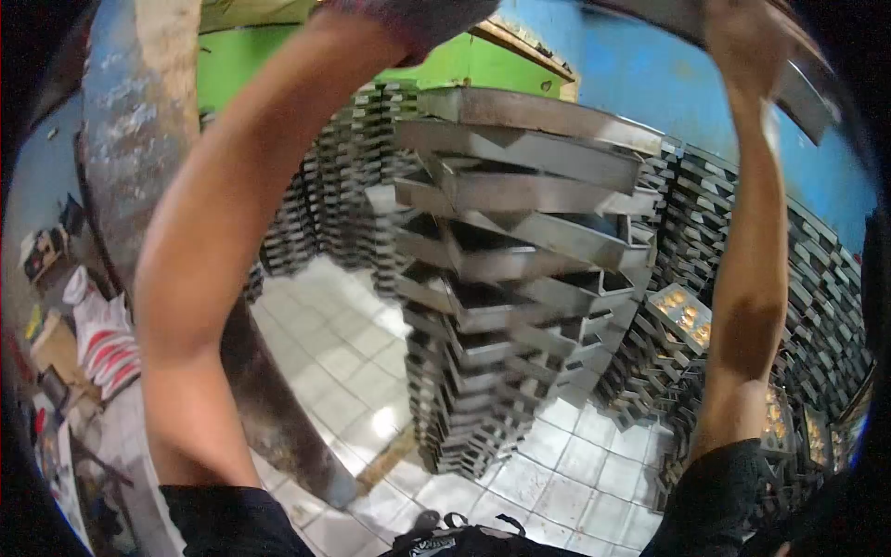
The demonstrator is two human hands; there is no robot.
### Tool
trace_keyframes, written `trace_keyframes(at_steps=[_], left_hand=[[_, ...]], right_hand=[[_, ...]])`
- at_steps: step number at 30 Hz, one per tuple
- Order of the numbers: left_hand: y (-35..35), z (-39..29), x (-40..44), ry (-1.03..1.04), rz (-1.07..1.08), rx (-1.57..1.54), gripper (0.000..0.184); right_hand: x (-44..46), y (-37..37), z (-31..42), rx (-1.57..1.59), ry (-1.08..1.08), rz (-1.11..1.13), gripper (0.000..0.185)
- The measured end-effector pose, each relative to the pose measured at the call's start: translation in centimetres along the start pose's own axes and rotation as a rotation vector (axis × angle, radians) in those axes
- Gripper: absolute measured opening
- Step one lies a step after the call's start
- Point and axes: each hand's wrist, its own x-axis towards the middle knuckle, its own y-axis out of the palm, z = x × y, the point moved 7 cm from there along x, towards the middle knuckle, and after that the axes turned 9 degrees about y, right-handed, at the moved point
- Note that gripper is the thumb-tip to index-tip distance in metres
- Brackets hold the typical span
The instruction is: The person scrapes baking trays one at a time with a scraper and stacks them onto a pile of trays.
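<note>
Both my arms are raised high. My right hand (745,42), blurred, grips a dark metal tray (640,17) lifted at the top right, partly outside the view. My left hand (422,20), in a dark covering that looks like a glove, is at the top edge; its fingers are hidden, so what it holds cannot be made out. Straight ahead, below my hands, rises a tall stack of metal trays (548,190), laid crosswise at alternating angles.
More tray stacks (348,167) line the back and the right wall (821,306). One tray with golden baked pieces (684,314) lies at right. A brown post-like piece (278,408) stands left of the stack on white floor tiles (343,339). A red-and-white sack (107,343) lies far left.
</note>
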Motion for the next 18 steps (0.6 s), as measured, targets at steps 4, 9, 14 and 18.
trace_keyframes(at_steps=[4, 9, 14, 18], left_hand=[[11.2, 5.1, -9.8, 0.046, 0.073, 0.035, 0.015], [23.0, 8.9, -21.5, -0.215, -0.027, -0.225, 0.032], [30.9, 9.8, -25.8, -0.165, -0.003, -0.159, 0.023], [32.3, 10.1, -25.8, -0.205, 0.026, -0.263, 0.019]], right_hand=[[-5.8, 7.9, 8.5, 0.148, -0.202, 0.093, 0.068], [-14.3, 18.7, 13.7, 0.151, -0.286, 0.535, 0.066], [-18.7, 22.3, 15.1, 0.229, -0.251, 0.652, 0.068], [-19.1, 23.2, 14.6, 0.228, -0.201, 0.648, 0.064]])
